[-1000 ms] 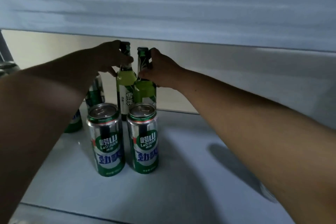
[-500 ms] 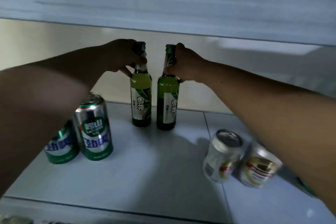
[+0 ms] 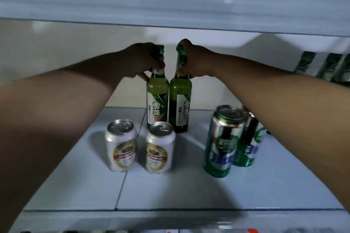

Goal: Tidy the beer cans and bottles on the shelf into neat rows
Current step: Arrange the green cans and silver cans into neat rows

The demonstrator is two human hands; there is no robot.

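The left hand (image 3: pixel 141 60) held the neck of the left bottle (image 3: pixel 157 98). The right hand (image 3: pixel 197 62) held the neck of the right bottle (image 3: pixel 180 104). Both bottles stood side by side near the shelf's (image 3: pixel 170 191) back edge, behind two white cans (image 3: pixel 141 147). Best to push them straight and slowly, so they would not tip.

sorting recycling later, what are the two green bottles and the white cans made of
Green bottles: likely glass, glossy and translucent green, with paper-looking labels. White cans: probably aluminium, with dull silver tops, pull-tabs and a printed white coat. The left hand and right hand each grip a bottle neck.
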